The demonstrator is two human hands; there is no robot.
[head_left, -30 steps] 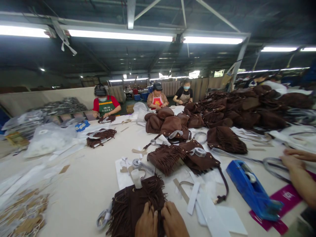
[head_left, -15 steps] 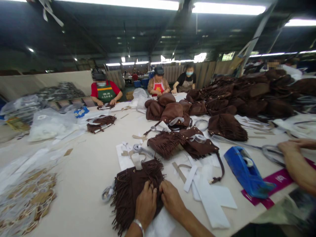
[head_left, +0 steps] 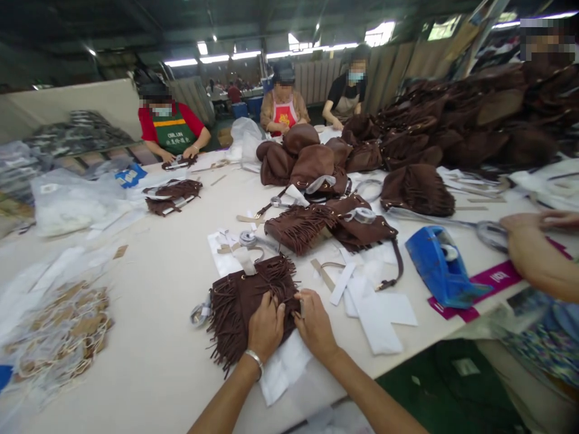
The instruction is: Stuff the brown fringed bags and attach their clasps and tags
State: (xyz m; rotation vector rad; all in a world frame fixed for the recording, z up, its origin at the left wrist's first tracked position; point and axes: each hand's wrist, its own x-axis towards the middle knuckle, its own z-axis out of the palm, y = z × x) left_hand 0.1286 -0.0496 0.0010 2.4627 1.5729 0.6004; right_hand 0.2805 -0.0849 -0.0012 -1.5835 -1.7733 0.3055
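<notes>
A brown fringed suede bag [head_left: 239,301] lies flat on the pale table [head_left: 172,283] just in front of me. My left hand [head_left: 265,328], with a silver bracelet at the wrist, grips the bag's near edge with curled fingers. Right beside it, my right hand [head_left: 314,325] pinches the same edge. White paper [head_left: 283,364] sticks out from under the bag below my hands. A strap with a white wrapped piece [head_left: 246,262] lies at the bag's far end.
More fringed bags [head_left: 316,226] and a big heap of brown bags [head_left: 452,132] fill the middle and right. A blue tape dispenser [head_left: 436,265] sits right, near a co-worker's hands [head_left: 529,238]. Paper tags [head_left: 58,331] lie left. Three people work at the far end.
The view has tilted down, so my forearms and the table's near edge now show. My two hands stay together on the bag's near edge, now gripping it more tightly.
</notes>
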